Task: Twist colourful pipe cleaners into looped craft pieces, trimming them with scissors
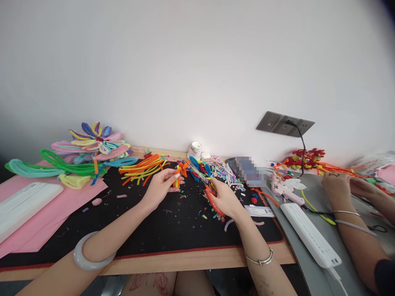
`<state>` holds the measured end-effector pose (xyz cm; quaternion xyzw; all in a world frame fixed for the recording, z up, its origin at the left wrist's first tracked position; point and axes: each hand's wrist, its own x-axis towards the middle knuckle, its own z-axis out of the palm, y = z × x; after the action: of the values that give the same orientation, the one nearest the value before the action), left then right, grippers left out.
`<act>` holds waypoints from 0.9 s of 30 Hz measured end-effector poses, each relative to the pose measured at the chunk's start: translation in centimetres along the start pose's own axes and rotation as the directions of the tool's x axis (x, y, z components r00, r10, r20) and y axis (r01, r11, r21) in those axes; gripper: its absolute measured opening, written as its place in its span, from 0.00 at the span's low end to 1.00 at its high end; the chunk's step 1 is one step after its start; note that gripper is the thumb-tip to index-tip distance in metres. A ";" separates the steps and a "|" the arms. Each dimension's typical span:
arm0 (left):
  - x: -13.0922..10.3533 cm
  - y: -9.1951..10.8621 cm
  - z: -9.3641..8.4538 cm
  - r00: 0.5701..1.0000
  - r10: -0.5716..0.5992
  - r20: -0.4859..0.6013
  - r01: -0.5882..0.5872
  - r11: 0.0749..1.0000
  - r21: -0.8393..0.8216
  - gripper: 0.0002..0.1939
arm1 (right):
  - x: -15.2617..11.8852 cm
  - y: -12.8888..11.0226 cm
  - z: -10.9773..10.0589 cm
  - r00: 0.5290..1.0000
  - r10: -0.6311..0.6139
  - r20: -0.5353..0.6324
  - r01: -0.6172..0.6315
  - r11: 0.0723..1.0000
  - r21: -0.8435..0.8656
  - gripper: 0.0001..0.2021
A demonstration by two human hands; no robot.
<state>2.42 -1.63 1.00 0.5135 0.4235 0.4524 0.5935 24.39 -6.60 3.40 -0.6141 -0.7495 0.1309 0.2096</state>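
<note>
My left hand (163, 185) pinches a short bundle of orange and yellow fuzzy stems (177, 177), held upright over the black mat (148, 230). To its right, my right hand (224, 197) is wrapped round orange-handled scissors (212, 201), whose blades point up and left toward orange and blue pieces. A yellow bit shows by the fingers of my right hand. Long orange and yellow stems (143, 167) lie behind my left hand. Cut pastel pieces (225, 170) are heaped beyond my right hand.
Fuzzy-stem flowers (98, 144) and pink sheets (61, 213) lie left. Behind stands a white cup (195, 150). At right are a phone (249, 170), a glue gun (285, 191), a power strip (310, 234) and another person's hands (338, 189).
</note>
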 end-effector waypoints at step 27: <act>0.0 -0.3 -0.1 0.996 0.089 0.009 -0.089 0.976 0.200 0.17 | 0.1 -0.9 1.2 0.991 -0.095 0.091 0.108 0.982 -0.155 0.11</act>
<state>2.34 -1.61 0.68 0.5892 0.4435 0.4334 0.5179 22.98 -6.64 2.76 -0.5840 -0.7959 0.0850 0.1348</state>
